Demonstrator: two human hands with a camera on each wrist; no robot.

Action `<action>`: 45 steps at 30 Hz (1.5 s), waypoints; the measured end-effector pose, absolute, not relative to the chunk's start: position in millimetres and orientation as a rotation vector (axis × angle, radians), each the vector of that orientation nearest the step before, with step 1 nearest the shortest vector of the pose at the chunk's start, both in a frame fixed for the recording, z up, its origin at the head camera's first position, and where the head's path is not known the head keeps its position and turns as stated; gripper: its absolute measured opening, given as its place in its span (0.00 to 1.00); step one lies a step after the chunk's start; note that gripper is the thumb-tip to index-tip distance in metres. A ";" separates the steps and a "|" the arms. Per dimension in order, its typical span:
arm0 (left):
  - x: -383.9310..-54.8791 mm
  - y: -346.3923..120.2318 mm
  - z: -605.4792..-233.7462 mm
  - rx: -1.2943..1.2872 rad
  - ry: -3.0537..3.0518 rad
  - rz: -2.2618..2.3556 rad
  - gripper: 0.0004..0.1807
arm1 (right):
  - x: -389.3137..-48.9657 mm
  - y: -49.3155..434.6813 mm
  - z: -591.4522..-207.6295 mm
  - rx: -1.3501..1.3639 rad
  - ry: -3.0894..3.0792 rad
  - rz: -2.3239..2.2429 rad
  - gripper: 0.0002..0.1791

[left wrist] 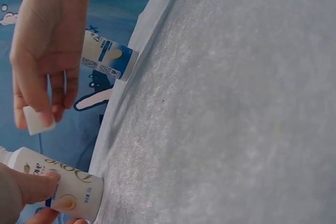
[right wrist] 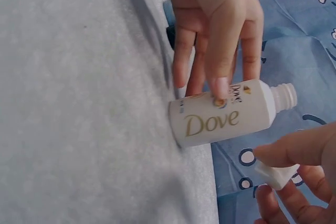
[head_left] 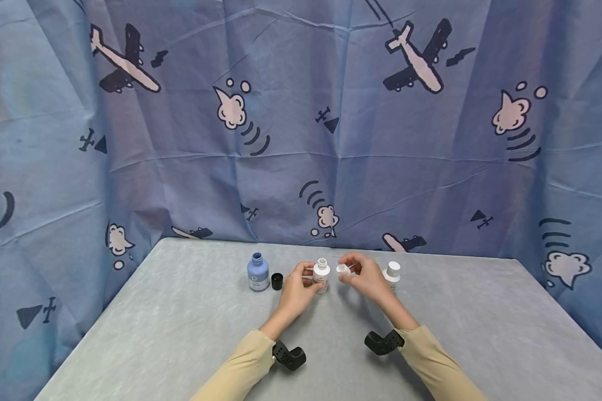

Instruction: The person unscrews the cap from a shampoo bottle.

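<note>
My left hand (head_left: 298, 289) grips a white Dove bottle (right wrist: 226, 116) around its body, thumb on the near side. The bottle stands upright on the table, and its threaded neck (right wrist: 285, 96) is bare. Just to the right, my right hand (head_left: 367, 278) pinches a white cap (left wrist: 39, 121) between thumb and fingers, raised off the table and apart from the bottle. Behind the right hand stands a second white bottle (head_left: 392, 272) with its cap on; in the left wrist view its lower label shows blue.
Left of the hands stands a blue bottle (head_left: 258, 273) with an uncovered neck. A black cap (head_left: 277, 281) lies beside it on the grey table (head_left: 170, 323). A blue patterned curtain (head_left: 291, 122) hangs along the table's back edge.
</note>
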State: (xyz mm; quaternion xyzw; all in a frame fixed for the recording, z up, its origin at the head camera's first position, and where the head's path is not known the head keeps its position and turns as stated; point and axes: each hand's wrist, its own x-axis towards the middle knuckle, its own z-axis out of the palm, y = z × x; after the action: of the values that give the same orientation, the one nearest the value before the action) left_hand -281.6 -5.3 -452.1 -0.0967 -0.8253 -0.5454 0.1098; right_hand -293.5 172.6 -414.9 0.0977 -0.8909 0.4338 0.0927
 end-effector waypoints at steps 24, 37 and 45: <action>-271.4 -15.8 -451.6 -0.353 -2.453 -1.614 0.22 | -297.7 178.6 -435.0 0.408 -2.757 1.174 0.15; -266.8 -16.5 -452.6 -0.328 -2.472 -1.639 0.22 | -297.1 180.6 -441.1 0.458 -2.803 1.107 0.15; -254.5 -16.5 -452.1 -0.367 -2.513 -1.664 0.21 | -285.2 182.1 -442.9 0.426 -2.717 1.080 0.20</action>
State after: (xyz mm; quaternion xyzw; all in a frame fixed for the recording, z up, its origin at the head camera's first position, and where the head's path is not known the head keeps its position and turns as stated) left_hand -254.5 -16.5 -452.1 -0.1207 -0.8265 -0.5474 0.0526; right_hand -285.2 182.1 -442.9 0.1435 -0.9155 0.3640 0.0931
